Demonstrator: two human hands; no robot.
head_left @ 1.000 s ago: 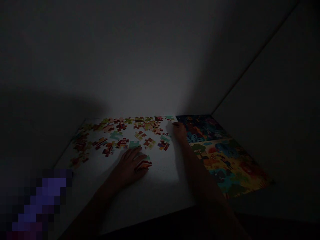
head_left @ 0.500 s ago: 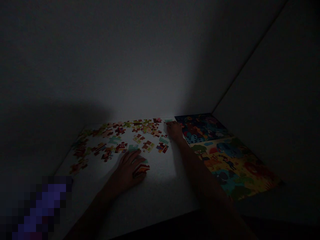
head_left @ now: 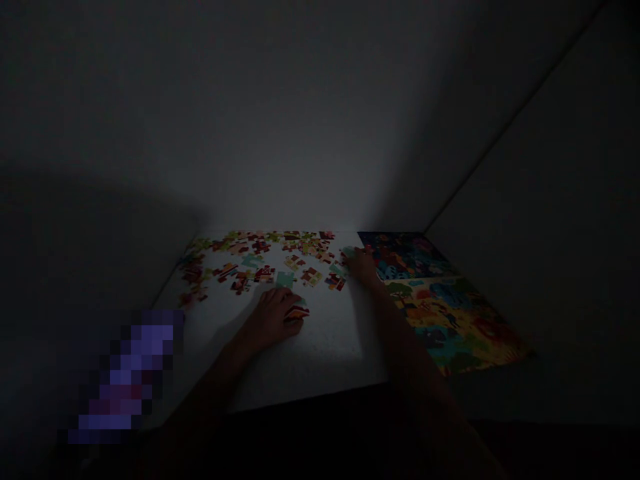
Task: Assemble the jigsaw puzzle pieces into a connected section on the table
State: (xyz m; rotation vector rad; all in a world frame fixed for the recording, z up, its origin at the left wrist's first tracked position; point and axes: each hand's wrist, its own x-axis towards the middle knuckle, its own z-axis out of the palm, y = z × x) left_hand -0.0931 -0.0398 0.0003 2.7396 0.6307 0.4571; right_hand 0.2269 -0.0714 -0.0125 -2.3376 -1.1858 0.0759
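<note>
My left hand (head_left: 275, 320) rests on the white tabletop, its thumb and fingers curved around a red-roofed puzzle piece (head_left: 299, 311), which they partly cover. Farther back, my right hand (head_left: 363, 265) has its fingertips closed on a pale green puzzle piece (head_left: 348, 252). Just ahead of the left fingers lies another pale green piece (head_left: 285, 279). Between the two hands are a brown-and-cream joined piece (head_left: 311, 276) and a dark red piece (head_left: 336, 282). The dim light hides finer finger detail.
Many loose puzzle pieces (head_left: 253, 245) spread over the back and left of the white table (head_left: 325, 353). On the right lie a dark blue picture (head_left: 407, 253) and a yellow animal picture (head_left: 450, 320). A wall stands behind. A blurred purple patch (head_left: 133, 367) is at lower left.
The view has shifted, so the table appears higher and farther right. My right hand has drawn the pale green piece slightly nearer. The left hand stays at the red-roofed piece.
</note>
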